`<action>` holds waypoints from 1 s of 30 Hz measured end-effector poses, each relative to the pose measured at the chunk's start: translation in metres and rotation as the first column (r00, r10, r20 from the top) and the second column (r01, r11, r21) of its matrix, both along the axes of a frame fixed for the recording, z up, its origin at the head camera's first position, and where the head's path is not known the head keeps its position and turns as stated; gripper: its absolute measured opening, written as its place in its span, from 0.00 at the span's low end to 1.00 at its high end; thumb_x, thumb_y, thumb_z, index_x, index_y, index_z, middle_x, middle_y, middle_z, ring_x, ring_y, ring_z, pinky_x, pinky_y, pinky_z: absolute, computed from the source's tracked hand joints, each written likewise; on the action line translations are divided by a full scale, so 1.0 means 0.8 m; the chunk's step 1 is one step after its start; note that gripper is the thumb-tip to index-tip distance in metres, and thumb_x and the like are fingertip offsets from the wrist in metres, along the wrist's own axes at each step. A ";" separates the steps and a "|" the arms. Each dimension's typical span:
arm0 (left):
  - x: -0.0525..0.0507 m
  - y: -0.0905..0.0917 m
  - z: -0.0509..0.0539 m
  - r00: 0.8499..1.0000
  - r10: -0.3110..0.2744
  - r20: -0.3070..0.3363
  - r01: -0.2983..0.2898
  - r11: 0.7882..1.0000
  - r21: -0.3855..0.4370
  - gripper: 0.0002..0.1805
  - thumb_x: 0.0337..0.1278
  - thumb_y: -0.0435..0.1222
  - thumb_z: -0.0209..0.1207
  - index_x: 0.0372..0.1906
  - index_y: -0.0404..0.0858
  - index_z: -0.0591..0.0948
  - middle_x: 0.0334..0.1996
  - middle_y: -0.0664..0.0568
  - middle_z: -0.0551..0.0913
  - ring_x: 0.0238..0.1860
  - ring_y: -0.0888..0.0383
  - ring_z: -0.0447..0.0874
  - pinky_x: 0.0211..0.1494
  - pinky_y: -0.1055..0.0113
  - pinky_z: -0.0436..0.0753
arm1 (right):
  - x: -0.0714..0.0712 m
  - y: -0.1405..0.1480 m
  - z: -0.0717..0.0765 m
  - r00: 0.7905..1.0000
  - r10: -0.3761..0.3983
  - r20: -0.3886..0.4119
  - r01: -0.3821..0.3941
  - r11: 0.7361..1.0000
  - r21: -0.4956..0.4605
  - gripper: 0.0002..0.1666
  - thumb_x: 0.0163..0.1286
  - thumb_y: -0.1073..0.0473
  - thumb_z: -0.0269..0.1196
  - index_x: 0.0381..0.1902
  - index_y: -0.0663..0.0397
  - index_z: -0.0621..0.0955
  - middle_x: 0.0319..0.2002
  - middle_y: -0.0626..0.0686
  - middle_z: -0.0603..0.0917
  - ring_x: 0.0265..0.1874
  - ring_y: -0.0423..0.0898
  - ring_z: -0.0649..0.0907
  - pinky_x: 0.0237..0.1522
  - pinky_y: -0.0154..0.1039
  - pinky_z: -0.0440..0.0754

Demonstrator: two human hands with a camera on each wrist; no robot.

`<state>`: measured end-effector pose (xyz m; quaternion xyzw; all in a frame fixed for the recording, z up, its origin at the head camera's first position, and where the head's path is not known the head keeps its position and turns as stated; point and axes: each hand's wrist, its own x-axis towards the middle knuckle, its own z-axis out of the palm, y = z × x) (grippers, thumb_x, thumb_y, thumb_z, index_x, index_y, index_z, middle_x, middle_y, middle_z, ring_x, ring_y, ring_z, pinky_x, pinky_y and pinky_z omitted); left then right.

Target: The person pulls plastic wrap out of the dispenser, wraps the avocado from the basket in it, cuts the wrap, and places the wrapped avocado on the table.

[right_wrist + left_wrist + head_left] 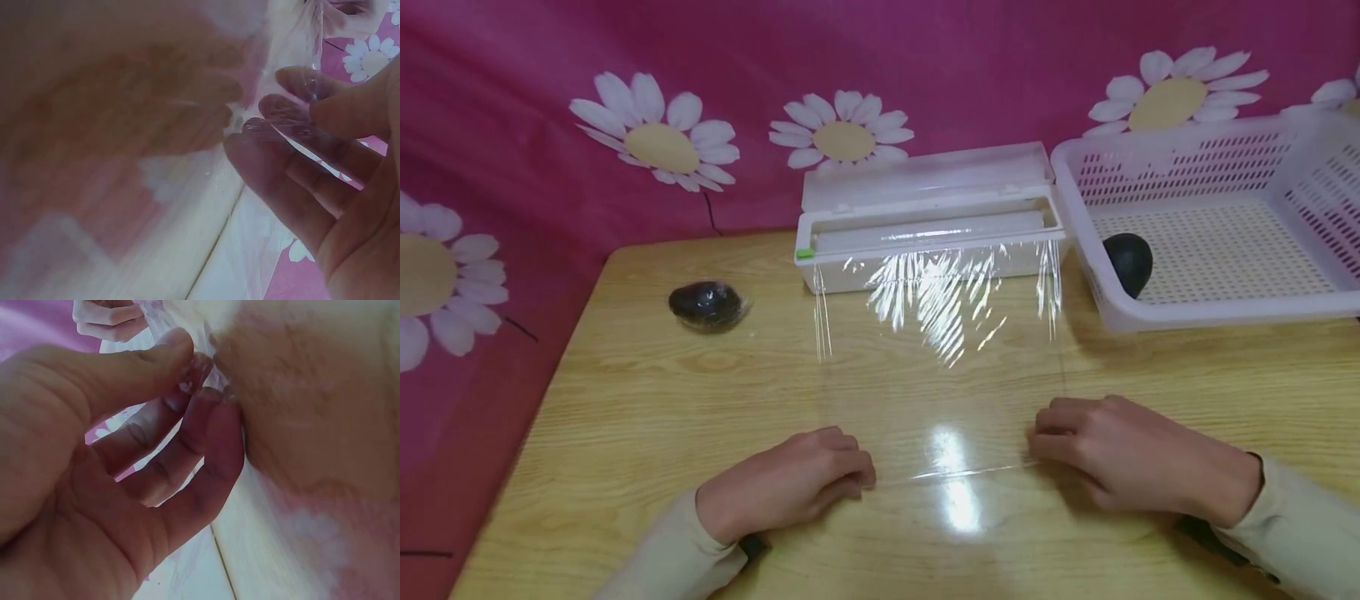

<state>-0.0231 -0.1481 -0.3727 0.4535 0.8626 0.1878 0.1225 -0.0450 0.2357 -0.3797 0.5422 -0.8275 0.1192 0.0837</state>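
Observation:
A clear sheet of plastic film (pixel 940 358) stretches from the roll (pixel 932 232) in the white box (pixel 925 265) toward the front of the table. Its near left corner is pinched by my left hand (pixel 793 483), thumb against fingers, as the left wrist view shows with the left hand (pixel 125 437). My right hand (pixel 1135 458) grips the near right corner; in the right wrist view the film lies over the fingers of the right hand (pixel 331 169). Between the hands the front edge of the film runs nearly straight, just over the wood.
A dark oval object (pixel 706 305) with shiny film around it lies at the left on the table (pixel 625 375). At the right stands a white slotted basket (pixel 1225 312) with another dark oval object (pixel 1129 264) inside. Behind hangs a magenta cloth (pixel 970 75) with daisies.

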 end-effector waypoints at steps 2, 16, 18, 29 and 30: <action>0.001 0.001 0.001 1.000 0.008 0.006 -0.008 1.000 -0.009 0.02 0.71 0.36 0.62 0.41 0.46 0.84 0.34 0.62 0.83 0.38 0.70 0.78 0.47 0.76 0.81 | 0.002 0.001 -0.001 1.000 0.003 -0.005 -0.003 1.000 0.009 0.24 0.43 0.67 0.71 0.41 0.44 0.87 0.39 0.42 0.84 0.37 0.38 0.84 0.33 0.37 0.86; 0.013 -0.008 0.010 0.984 0.172 0.055 -0.168 0.984 -0.065 0.13 0.73 0.47 0.61 0.51 0.44 0.85 0.46 0.59 0.85 0.46 0.67 0.80 0.54 0.69 0.84 | 0.010 0.008 -0.003 0.996 -0.006 -0.092 0.007 1.000 0.012 0.14 0.54 0.63 0.71 0.36 0.42 0.82 0.29 0.38 0.78 0.28 0.34 0.78 0.28 0.31 0.80; 0.014 -0.012 0.011 0.983 0.183 0.018 -0.182 0.982 -0.051 0.12 0.72 0.47 0.62 0.48 0.45 0.86 0.46 0.60 0.84 0.47 0.66 0.79 0.54 0.69 0.84 | 0.010 0.010 -0.001 0.994 -0.007 -0.112 0.010 1.000 0.021 0.07 0.61 0.62 0.67 0.35 0.43 0.81 0.29 0.38 0.78 0.29 0.34 0.77 0.28 0.32 0.80; 0.006 -0.012 0.019 0.974 0.197 -0.110 -0.199 0.980 -0.008 0.07 0.69 0.46 0.64 0.44 0.48 0.86 0.43 0.61 0.84 0.47 0.66 0.79 0.54 0.68 0.85 | 0.019 0.011 0.003 0.995 0.029 -0.097 -0.026 0.999 0.028 0.15 0.52 0.59 0.76 0.36 0.40 0.82 0.30 0.37 0.77 0.32 0.35 0.76 0.31 0.31 0.79; 0.006 -0.012 0.020 0.974 0.194 -0.114 -0.196 0.981 -0.004 0.07 0.70 0.45 0.64 0.44 0.48 0.86 0.43 0.61 0.84 0.47 0.66 0.79 0.54 0.68 0.85 | 0.021 0.011 0.003 0.995 0.029 -0.094 -0.026 0.999 0.031 0.14 0.54 0.59 0.75 0.36 0.40 0.82 0.29 0.37 0.76 0.31 0.34 0.75 0.30 0.31 0.78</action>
